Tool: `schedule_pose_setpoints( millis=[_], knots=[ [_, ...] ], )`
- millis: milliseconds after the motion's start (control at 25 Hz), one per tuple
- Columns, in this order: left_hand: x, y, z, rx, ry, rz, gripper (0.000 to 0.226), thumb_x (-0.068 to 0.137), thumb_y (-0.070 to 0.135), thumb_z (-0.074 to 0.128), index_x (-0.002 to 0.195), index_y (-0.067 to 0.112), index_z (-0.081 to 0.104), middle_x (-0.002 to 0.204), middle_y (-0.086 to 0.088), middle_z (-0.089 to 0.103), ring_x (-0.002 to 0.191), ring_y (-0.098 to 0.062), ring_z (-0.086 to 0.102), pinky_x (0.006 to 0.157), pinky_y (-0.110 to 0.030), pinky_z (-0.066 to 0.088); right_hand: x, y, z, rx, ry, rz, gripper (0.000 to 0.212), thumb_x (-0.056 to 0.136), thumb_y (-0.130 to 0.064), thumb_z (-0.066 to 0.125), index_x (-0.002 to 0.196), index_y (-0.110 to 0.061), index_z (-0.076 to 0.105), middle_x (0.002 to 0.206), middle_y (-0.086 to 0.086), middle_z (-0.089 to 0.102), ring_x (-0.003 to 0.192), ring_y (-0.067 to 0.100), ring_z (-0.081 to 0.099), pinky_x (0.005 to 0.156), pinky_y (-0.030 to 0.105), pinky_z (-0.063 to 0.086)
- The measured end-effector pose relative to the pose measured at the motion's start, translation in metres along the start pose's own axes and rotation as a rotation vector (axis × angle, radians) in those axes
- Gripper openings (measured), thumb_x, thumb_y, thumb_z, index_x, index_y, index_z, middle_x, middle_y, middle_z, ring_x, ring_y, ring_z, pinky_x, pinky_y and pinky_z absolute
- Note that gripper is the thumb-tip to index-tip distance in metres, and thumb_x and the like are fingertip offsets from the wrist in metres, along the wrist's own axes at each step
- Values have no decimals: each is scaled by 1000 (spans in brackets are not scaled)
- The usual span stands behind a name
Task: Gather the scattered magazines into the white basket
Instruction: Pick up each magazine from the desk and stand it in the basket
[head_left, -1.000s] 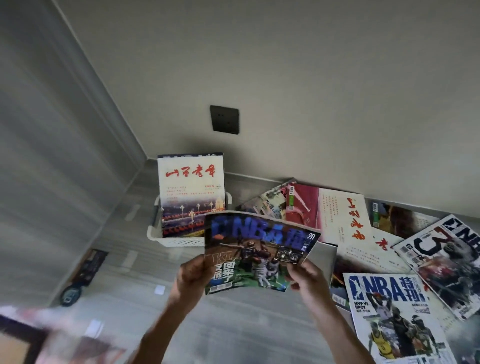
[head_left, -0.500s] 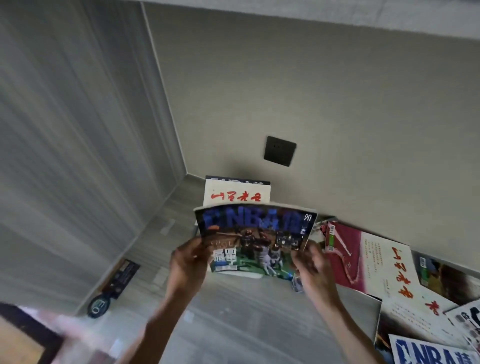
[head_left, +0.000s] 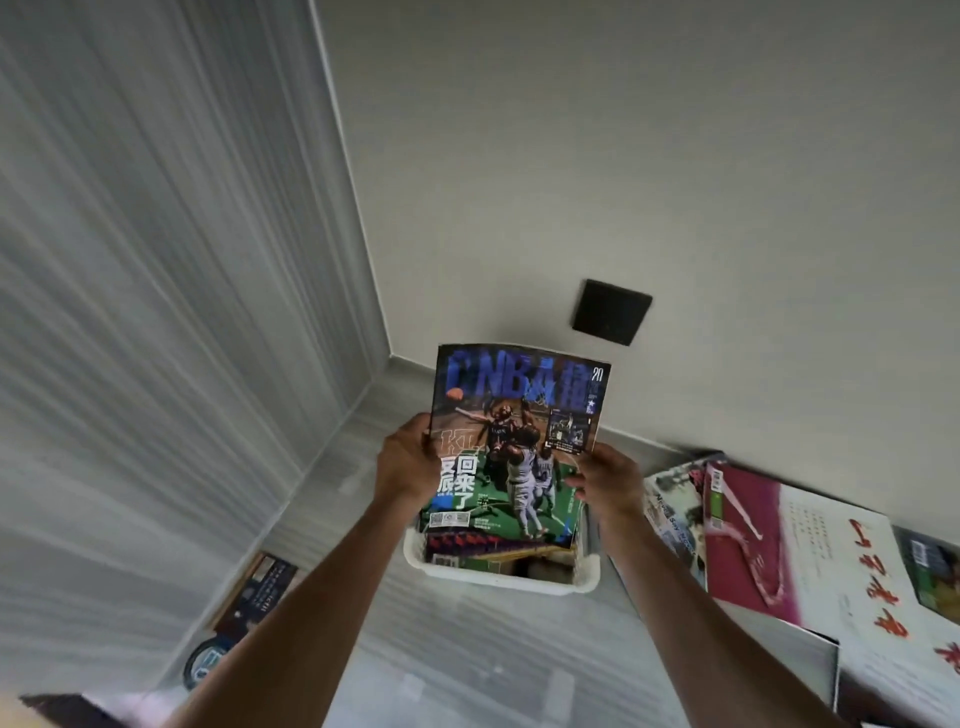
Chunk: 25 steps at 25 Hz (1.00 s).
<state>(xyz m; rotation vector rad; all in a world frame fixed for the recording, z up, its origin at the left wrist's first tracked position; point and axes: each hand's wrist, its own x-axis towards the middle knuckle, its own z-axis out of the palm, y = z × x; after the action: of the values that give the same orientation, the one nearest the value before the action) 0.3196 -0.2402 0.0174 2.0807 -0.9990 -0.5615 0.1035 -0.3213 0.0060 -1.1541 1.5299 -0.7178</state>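
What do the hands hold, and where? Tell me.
An NBA magazine, upright over the basket: left hand grips its left edge, right hand its right edge near the lower corner.

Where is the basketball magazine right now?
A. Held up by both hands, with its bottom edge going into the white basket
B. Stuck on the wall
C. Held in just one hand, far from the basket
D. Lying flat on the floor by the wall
A: the left hand and right hand each hold a side of the basketball magazine, which stands upright with its lower edge inside the white basket.
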Motion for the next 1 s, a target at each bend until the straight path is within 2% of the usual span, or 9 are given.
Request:
schedule_pose_setpoints(
  millis=[120, 280, 400, 480, 560, 680, 840, 920, 1000],
  knots=[
    [7, 0, 10, 52, -61, 8, 27, 90, 6, 54, 104, 26, 66, 85, 2, 71, 67, -14, 65, 59, -22, 50, 11, 7, -3, -80, 26, -11, 15, 90, -14, 61, 83, -25, 68, 82, 5, 74, 61, 16, 67, 60, 37, 56],
    [12, -12, 13, 34, -121, -64, 28, 89, 6, 56, 109, 24, 67, 93, -3, 73, 78, -21, 70, 73, -37, 61, 19, 16, -4, -79, 23, 11, 19, 91, -12, 61, 83, -27, 68, 80, 2, 74, 53, 7, 66, 50, 26, 52],
    [3, -29, 21, 75, -159, -115, 23, 88, 8, 60, 104, 21, 70, 89, -5, 75, 73, -23, 71, 71, -39, 62, 15, 41, 1, -96, 9, 89, 13, 92, -15, 60, 90, -23, 71, 78, 2, 74, 52, 8, 67, 59, 33, 59],
    [-2, -32, 24, 44, -108, -125, 17, 89, 13, 61, 103, 17, 69, 95, -12, 75, 78, -31, 72, 73, -45, 60, 12, 48, 2, -83, 2, 80, 10, 90, -18, 63, 97, -20, 70, 88, 5, 75, 63, 17, 67, 70, 40, 58],
    [-12, -30, 27, 153, 15, -118, 26, 86, 15, 62, 113, 14, 61, 113, -16, 67, 93, -37, 66, 80, -48, 57, 11, 46, -8, -52, 34, 93, 24, 85, -15, 67, 109, -17, 64, 104, 5, 72, 84, 27, 69, 85, 46, 56],
    [-56, -12, 42, 252, 98, 86, 49, 75, 6, 63, 123, 10, 54, 124, -20, 57, 108, -43, 55, 90, -51, 48, -21, 53, -53, -5, -11, 109, 28, 83, -10, 63, 109, -21, 63, 110, 6, 68, 98, 27, 66, 89, 48, 55],
    [-169, 30, 112, 139, -255, 199, 48, 77, 5, 65, 124, 11, 57, 126, -15, 62, 114, -33, 58, 95, -42, 49, -100, 139, -151, -88, 105, 136, 22, 82, -10, 67, 104, -13, 67, 108, 10, 71, 94, 24, 67, 85, 37, 55],
    [-225, 52, 155, 79, -497, 195, 46, 80, 5, 65, 125, 14, 57, 129, -10, 60, 116, -27, 57, 97, -39, 49, -136, 185, -216, -230, 197, 153, 25, 82, -10, 66, 107, -12, 65, 110, 8, 71, 96, 19, 66, 80, 25, 50],
    [-272, 69, 195, 63, -687, 179, 42, 83, 7, 63, 123, 17, 59, 127, -3, 61, 113, -19, 58, 95, -32, 49, -159, 227, -280, -389, 307, 195, 33, 85, -15, 64, 118, -15, 61, 120, 5, 67, 106, 19, 63, 83, 24, 47]
  ],
)
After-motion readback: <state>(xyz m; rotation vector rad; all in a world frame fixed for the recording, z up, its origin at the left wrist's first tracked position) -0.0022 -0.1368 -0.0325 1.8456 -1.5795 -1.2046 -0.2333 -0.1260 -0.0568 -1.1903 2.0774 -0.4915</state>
